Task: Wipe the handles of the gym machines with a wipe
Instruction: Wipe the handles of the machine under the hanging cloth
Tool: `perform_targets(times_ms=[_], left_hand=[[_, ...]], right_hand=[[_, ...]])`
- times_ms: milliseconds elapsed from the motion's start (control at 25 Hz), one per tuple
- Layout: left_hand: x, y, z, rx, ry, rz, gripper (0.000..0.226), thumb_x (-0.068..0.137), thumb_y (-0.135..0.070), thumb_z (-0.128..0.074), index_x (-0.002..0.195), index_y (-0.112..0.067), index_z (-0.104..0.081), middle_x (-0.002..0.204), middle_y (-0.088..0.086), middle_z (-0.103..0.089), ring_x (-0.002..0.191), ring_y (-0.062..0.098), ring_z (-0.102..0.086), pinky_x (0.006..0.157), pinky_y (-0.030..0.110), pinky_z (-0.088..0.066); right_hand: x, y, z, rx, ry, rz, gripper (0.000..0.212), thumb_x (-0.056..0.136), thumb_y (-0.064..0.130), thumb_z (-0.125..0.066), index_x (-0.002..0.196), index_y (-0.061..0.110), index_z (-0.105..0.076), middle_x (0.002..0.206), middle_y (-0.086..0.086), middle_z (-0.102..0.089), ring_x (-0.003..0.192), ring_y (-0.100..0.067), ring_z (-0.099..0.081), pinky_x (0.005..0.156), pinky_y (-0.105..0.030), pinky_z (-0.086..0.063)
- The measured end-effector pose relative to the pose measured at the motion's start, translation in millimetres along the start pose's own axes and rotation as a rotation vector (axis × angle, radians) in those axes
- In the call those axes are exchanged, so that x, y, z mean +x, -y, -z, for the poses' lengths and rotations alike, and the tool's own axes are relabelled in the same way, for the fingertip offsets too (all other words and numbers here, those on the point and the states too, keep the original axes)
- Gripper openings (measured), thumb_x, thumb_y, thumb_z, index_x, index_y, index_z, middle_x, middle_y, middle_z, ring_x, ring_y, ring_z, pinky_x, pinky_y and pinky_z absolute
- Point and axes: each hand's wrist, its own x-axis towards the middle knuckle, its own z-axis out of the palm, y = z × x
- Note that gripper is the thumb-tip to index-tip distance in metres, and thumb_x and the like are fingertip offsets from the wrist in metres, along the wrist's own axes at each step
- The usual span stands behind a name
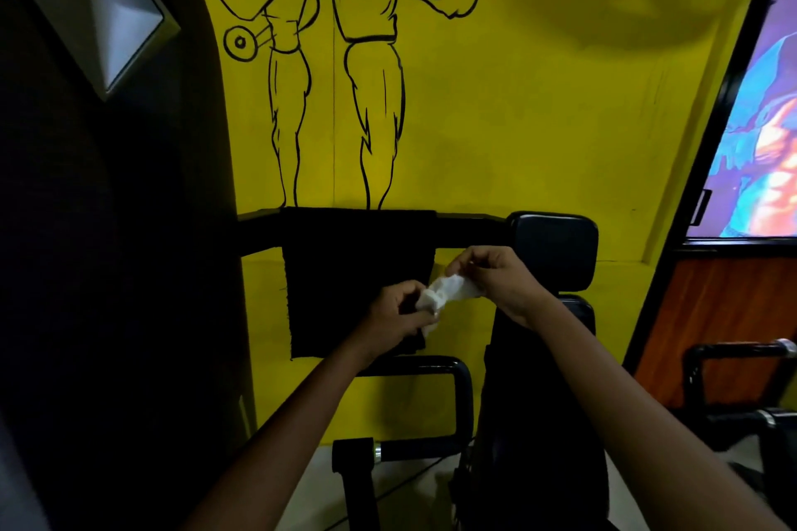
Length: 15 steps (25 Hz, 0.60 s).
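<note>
Black horizontal bar (pixel 465 228) of the gym machine runs across frame centre in front of the yellow wall; a black cloth (pixel 358 272) is draped directly over it, hanging down toward 6 o'clock. At 3 o'clock from the cloth, a black padded headrest (pixel 554 246) sits at the bar's right end, above the dark seat back (pixel 539 423). Pale floor (pixel 319 483) at 6 o'clock carries the machine's black tubular frame (pixel 461 397), with a looped tube and a chrome-collared stub low down.
</note>
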Motion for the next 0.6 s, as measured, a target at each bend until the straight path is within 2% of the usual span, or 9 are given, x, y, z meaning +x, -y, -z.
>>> perform_targets(times_ms=[40, 160, 280, 360, 440, 520, 600], left_hand=[[-1.1, -0.2, 1.1, -0.058, 0.026, 0.025, 0.026, 0.079, -0.024, -0.073, 0.092, -0.006, -0.061, 0.086, 0.006, -0.065, 0.082, 0.015, -0.062, 0.07, 0.031, -0.05], [-2.1, -4.9, 2.3, -0.297, 0.136, 0.118, 0.035, 0.077, -0.037, -0.071, 0.091, -0.007, -0.058, 0.09, 0.007, -0.062, 0.091, 0.021, -0.059, 0.084, 0.039, -0.047], [1.4, -10.1, -1.7, -0.426, 0.11, 0.13, 0.024, 0.082, -0.024, -0.071, 0.084, -0.009, -0.052, 0.084, 0.003, -0.064, 0.083, 0.017, -0.064, 0.079, 0.031, -0.052], [2.3, -10.0, -2.7, -0.401, 0.098, 0.119, 0.026, 0.079, -0.022, -0.073, 0.081, -0.008, -0.051, 0.079, 0.0, -0.065, 0.078, 0.014, -0.065, 0.072, 0.028, -0.055], [0.3, -6.4, 0.6, -0.334, 0.11, 0.104, 0.032, 0.073, -0.03, -0.074, 0.077, -0.007, -0.052, 0.075, -0.004, -0.064, 0.076, 0.012, -0.064, 0.07, 0.026, -0.053], [-0.6, 1.5, 4.8, -0.265, 0.085, 0.096, 0.027, 0.075, -0.028, -0.074, 0.074, -0.008, -0.055, 0.085, -0.001, -0.065, 0.086, 0.016, -0.063, 0.081, 0.033, -0.052], [1.9, 6.9, 3.8, -0.251, 0.024, 0.09, 0.018, 0.083, -0.015, -0.07, 0.075, -0.01, -0.055, 0.101, 0.004, -0.066, 0.104, 0.019, -0.061, 0.092, 0.037, -0.049]], right_hand=[[0.4, 0.6, 2.8, 0.013, 0.013, -0.025, 0.029, 0.095, -0.005, -0.044, 0.08, 0.004, -0.067, 0.071, 0.003, -0.07, 0.066, -0.007, -0.065, 0.058, -0.02, -0.05], [2.2, 4.4, 8.7, 0.045, 0.092, -0.105, 0.03, 0.093, -0.007, -0.042, 0.081, 0.003, -0.068, 0.072, 0.001, -0.071, 0.068, -0.011, -0.065, 0.06, -0.024, -0.053], [7.5, 4.4, 10.5, -0.002, 0.154, -0.104, 0.027, 0.092, -0.006, -0.046, 0.08, 0.004, -0.068, 0.076, -0.002, -0.07, 0.073, -0.016, -0.065, 0.067, -0.031, -0.052], [10.7, 1.4, 16.8, -0.051, 0.151, -0.093, 0.027, 0.09, -0.007, -0.049, 0.079, 0.006, -0.07, 0.079, -0.005, -0.07, 0.079, -0.025, -0.062, 0.072, -0.037, -0.049], [12.8, -1.1, 28.5, -0.096, 0.129, -0.082, 0.029, 0.089, -0.01, -0.049, 0.081, 0.006, -0.071, 0.082, -0.008, -0.071, 0.083, -0.028, -0.063, 0.075, -0.04, -0.049], [14.0, -0.9, 38.7, -0.145, 0.108, -0.06, 0.031, 0.088, -0.014, -0.046, 0.084, 0.006, -0.07, 0.087, -0.012, -0.069, 0.083, -0.022, -0.064, 0.072, -0.034, -0.049], [14.2, 1.7, 41.8, -0.103, 0.129, -0.073, 0.032, 0.088, -0.016, -0.043, 0.085, 0.004, -0.068, 0.088, -0.012, -0.066, 0.08, -0.013, -0.065, 0.07, -0.026, -0.05]])
